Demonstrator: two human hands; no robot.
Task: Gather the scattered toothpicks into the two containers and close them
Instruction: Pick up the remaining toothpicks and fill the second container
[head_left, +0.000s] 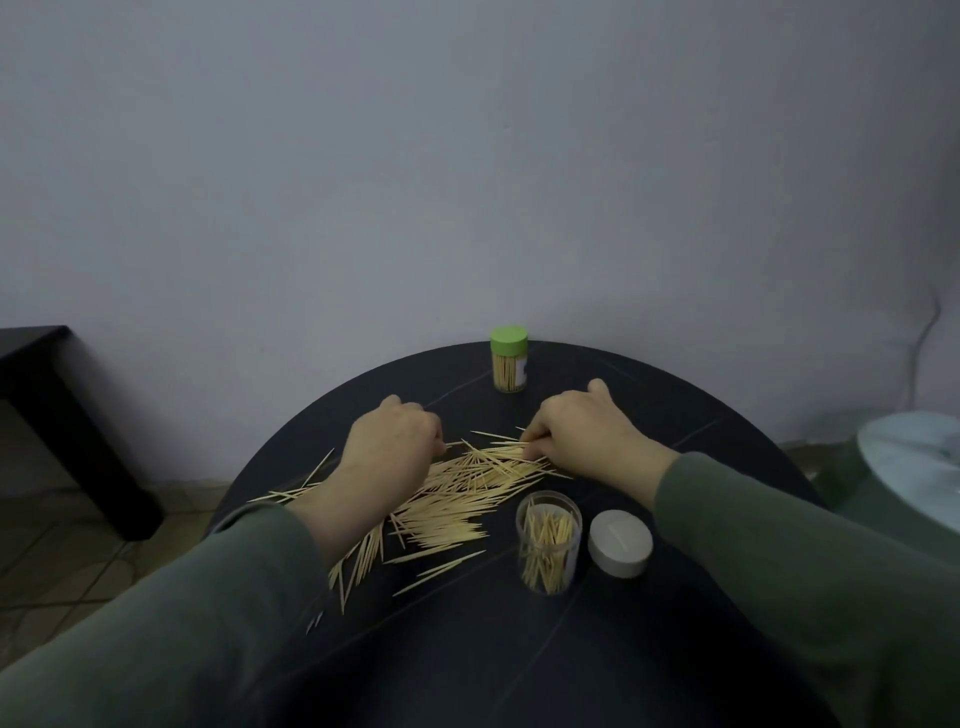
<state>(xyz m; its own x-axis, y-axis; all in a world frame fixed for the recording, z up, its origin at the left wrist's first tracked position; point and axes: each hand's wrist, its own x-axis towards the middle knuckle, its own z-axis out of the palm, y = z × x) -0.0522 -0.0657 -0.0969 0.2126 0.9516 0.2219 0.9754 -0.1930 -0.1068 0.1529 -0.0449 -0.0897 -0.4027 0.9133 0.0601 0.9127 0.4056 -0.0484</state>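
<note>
1. The step in hand looks like gathering: both hands work the far edge of the toothpick pile on the round black table, the second container being not yet filled.
2. The left hand, at 10 o'clock of the pile, has its fingers curled and pinching a few toothpicks.
3. The right hand, at 1 o'clock, likewise curls its fingers onto sticks at the pile's top.
4. The green-lidded container stands closed at 12 o'clock, already full.
5. The open clear container sits at 4 o'clock, partly filled, its white lid just beside it.
6. Next, I judge, the hands must bunch sticks parallel and carry them into the open container.
</note>
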